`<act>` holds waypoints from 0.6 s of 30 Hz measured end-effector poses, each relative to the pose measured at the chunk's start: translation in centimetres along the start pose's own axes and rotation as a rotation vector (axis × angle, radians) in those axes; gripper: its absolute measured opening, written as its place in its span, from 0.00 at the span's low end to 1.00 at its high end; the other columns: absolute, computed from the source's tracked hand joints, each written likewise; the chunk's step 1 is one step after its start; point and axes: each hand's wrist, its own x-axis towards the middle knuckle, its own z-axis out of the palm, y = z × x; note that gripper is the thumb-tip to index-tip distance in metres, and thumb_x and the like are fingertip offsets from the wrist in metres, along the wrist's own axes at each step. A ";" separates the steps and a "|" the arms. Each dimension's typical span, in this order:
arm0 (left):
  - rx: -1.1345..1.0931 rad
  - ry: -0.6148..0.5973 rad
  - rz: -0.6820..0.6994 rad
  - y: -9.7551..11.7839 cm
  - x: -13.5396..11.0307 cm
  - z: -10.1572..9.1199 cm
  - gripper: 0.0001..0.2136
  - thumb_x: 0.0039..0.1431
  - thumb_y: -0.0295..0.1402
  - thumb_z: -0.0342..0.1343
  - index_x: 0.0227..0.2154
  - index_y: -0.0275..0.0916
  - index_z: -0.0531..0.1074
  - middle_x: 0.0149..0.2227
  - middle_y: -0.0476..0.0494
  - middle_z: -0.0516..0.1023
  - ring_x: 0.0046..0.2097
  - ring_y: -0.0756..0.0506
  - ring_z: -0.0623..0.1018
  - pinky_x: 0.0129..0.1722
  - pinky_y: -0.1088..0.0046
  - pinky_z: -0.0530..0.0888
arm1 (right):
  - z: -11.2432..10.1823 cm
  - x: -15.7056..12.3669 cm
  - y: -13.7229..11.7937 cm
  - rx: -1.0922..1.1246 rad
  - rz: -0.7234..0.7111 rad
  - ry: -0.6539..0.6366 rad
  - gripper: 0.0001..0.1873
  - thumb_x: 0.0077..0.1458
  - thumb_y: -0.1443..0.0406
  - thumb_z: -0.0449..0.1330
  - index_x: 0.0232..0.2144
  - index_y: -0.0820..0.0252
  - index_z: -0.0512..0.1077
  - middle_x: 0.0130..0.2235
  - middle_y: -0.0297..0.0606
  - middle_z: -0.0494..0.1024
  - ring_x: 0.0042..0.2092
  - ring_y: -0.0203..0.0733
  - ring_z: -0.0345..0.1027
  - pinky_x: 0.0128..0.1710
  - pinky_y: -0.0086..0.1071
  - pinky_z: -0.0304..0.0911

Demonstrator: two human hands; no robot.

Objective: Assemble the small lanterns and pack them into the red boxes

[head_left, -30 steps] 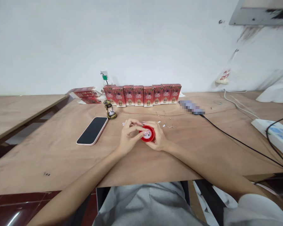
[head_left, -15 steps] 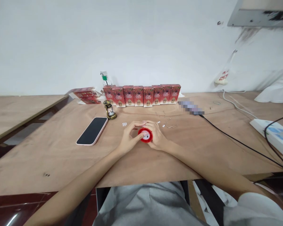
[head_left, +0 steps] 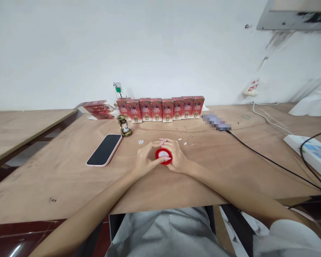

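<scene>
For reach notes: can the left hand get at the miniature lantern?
Probably yes: only a white scrap lies between miniature lantern and left hand, though that hand touches the red round part.

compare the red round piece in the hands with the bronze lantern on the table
The red round piece sits in the right hand, the left hand touching it; the bronze-coloured lantern stands untouched on the wooden table. The piece is bright, the lantern dark. The piece shows its round face, the lantern its side.
</scene>
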 end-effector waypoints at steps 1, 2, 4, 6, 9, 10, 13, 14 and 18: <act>0.007 0.001 0.000 0.1 0.0 0.0 0.18 0.50 0.41 0.63 0.40 0.36 0.70 0.41 0.39 0.80 0.45 0.43 0.79 0.45 0.67 0.76 | 0.0 0.0 0.0 0.004 0.003 -0.002 0.27 0.55 0.67 0.55 0.56 0.57 0.52 0.49 0.48 0.69 0.57 0.51 0.60 0.51 0.50 0.62; 0.012 0.004 0.002 0.1 0.0 0.0 0.18 0.50 0.41 0.63 0.40 0.36 0.70 0.41 0.39 0.80 0.45 0.43 0.79 0.45 0.67 0.76 | 0.0 0.0 0.0 0.006 0.005 -0.004 0.27 0.55 0.66 0.55 0.56 0.57 0.52 0.49 0.48 0.69 0.57 0.51 0.60 0.51 0.50 0.62; 0.020 0.011 0.010 0.2 0.0 0.1 0.18 0.50 0.41 0.63 0.40 0.36 0.70 0.40 0.38 0.80 0.44 0.43 0.80 0.45 0.67 0.77 | 0.0 0.0 0.1 0.002 0.011 -0.010 0.27 0.55 0.66 0.55 0.56 0.56 0.53 0.49 0.48 0.69 0.57 0.51 0.60 0.51 0.50 0.61; 0.031 0.016 0.011 0.2 0.0 0.2 0.17 0.51 0.41 0.63 0.40 0.36 0.70 0.40 0.38 0.80 0.44 0.43 0.80 0.44 0.67 0.77 | 0.0 -0.1 0.1 -0.002 0.026 -0.021 0.26 0.55 0.65 0.55 0.55 0.55 0.53 0.49 0.47 0.69 0.57 0.51 0.61 0.51 0.51 0.61; 0.048 0.018 0.025 0.2 -0.3 0.2 0.18 0.52 0.41 0.61 0.43 0.36 0.70 0.43 0.38 0.79 0.46 0.42 0.79 0.45 0.66 0.77 | 0.3 -0.5 0.3 -0.046 0.053 -0.024 0.23 0.57 0.64 0.52 0.54 0.53 0.54 0.48 0.44 0.70 0.58 0.51 0.61 0.52 0.52 0.60; 0.053 0.017 0.060 0.2 -0.4 0.2 0.18 0.53 0.40 0.61 0.44 0.37 0.69 0.44 0.38 0.79 0.47 0.42 0.79 0.46 0.66 0.77 | 0.5 -0.7 0.4 -0.086 0.056 -0.005 0.21 0.58 0.63 0.52 0.53 0.52 0.56 0.47 0.42 0.71 0.58 0.51 0.61 0.53 0.53 0.59; 0.081 0.009 0.255 0.4 -0.5 0.0 0.22 0.55 0.36 0.60 0.52 0.39 0.65 0.48 0.37 0.77 0.50 0.42 0.77 0.47 0.65 0.77 | 1.2 -1.5 0.7 -0.266 0.038 0.113 0.12 0.57 0.60 0.55 0.45 0.45 0.64 0.41 0.37 0.71 0.55 0.51 0.64 0.54 0.55 0.58; 0.093 0.013 0.312 0.5 -0.5 -0.1 0.24 0.55 0.35 0.60 0.54 0.40 0.63 0.49 0.37 0.76 0.51 0.42 0.76 0.48 0.64 0.77 | 1.5 -1.8 0.8 -0.319 0.039 0.154 0.10 0.56 0.59 0.57 0.42 0.43 0.66 0.39 0.36 0.71 0.53 0.50 0.65 0.54 0.55 0.59; 0.124 0.042 0.404 0.3 -0.6 -0.2 0.28 0.56 0.34 0.59 0.59 0.42 0.58 0.52 0.37 0.74 0.52 0.43 0.75 0.48 0.66 0.77 | 2.3 -2.6 1.4 -0.354 0.104 0.244 0.07 0.49 0.57 0.64 0.33 0.41 0.71 0.38 0.37 0.68 0.50 0.51 0.66 0.53 0.57 0.60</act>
